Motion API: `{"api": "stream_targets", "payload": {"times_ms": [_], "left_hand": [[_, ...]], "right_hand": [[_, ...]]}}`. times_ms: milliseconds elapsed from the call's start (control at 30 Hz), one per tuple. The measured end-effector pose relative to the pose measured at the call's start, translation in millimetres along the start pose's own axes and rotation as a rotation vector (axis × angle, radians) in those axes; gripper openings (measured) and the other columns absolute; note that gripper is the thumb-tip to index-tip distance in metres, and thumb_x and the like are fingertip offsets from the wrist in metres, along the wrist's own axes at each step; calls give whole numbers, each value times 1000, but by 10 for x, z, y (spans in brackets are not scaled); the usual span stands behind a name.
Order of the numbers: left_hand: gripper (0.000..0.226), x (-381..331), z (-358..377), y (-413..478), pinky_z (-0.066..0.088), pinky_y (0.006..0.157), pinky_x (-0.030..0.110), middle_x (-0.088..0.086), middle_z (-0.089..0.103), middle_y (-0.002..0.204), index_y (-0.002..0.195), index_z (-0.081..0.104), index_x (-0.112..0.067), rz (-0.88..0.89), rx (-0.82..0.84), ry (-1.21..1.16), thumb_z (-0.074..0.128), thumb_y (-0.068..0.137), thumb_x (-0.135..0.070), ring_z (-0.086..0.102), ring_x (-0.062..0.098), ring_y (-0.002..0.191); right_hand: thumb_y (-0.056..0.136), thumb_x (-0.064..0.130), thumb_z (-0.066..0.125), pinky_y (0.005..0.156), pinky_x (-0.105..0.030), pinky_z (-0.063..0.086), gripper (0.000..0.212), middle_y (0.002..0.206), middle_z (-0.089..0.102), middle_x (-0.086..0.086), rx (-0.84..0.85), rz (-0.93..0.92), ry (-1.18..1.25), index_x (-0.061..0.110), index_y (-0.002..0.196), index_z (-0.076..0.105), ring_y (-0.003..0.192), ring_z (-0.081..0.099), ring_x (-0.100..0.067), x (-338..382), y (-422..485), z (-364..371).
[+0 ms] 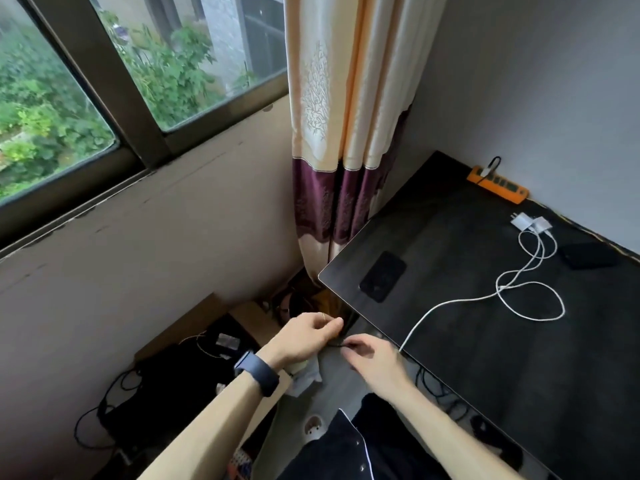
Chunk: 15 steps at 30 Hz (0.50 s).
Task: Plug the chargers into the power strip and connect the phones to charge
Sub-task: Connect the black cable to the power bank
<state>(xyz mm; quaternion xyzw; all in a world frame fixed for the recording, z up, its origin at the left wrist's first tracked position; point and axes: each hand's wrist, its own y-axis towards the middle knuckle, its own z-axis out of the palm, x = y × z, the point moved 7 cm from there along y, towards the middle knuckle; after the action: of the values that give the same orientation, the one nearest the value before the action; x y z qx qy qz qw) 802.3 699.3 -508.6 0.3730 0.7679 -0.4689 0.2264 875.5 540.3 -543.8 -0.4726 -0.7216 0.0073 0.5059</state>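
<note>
Lying on the table [450, 358]: two phones [382, 276], two chargers [530, 224].

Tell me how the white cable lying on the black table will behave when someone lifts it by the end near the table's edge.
The white cable lies in loose loops, so it is probably floppy and would sag and uncoil rather than hold shape. Its far end meets the white chargers, which look small and unplugged, so pulling may drag them across the table.

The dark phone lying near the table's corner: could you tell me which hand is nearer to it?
Left. The left hand is just below the dark phone, off the table corner; the right hand sits lower, along the table's near edge.
</note>
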Motion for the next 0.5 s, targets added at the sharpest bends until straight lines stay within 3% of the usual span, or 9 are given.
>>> {"api": "stream_targets", "payload": {"times_ms": [133,233,300,367,433,500], "left_hand": [[24,-272,100,19,51,84,24,-8,73,103,107,69,-27,144,18,193,56,96,-44,66,9,95],[19,-318,124,33,50,72,19,-13,72,84,95,69,-33,165,51,97,61,92,-50,63,-1,76],[20,-286,135,40,49,66,16,-17,70,71,76,69,-38,156,113,57,64,90,-51,60,-5,64],[28,-207,156,13,48,62,15,-20,67,63,63,70,-42,141,205,24,67,91,-45,58,-6,59],[28,-81,198,-62,48,61,13,-18,67,61,63,73,-40,100,312,-28,69,91,-40,58,-5,58],[21,77,239,-160,47,62,14,-16,68,63,70,77,-34,34,432,-29,71,90,-38,57,-4,60]], "right_hand": [[74,42,73,88,-25,55,20,91,77,20,-93,8,236,45,93,76,92,71,1,111,-153,-147],[90,9,66,87,-30,55,21,103,79,-1,-133,167,852,22,104,76,105,72,-15,-9,-247,-90],[96,7,57,84,-32,54,16,110,77,-11,-120,384,1356,7,104,70,107,71,-21,-100,-295,-16],[96,10,54,88,-36,54,15,116,72,-19,-79,479,1679,1,89,64,111,69,-28,-127,-322,-11],[93,11,57,90,-37,54,8,114,70,-21,-45,472,1811,4,91,59,107,70,-31,-159,-307,-35],[96,20,58,83,-31,53,19,98,71,-13,-47,512,1769,3,103,60,88,69,-24,-236,-274,-5]]}}
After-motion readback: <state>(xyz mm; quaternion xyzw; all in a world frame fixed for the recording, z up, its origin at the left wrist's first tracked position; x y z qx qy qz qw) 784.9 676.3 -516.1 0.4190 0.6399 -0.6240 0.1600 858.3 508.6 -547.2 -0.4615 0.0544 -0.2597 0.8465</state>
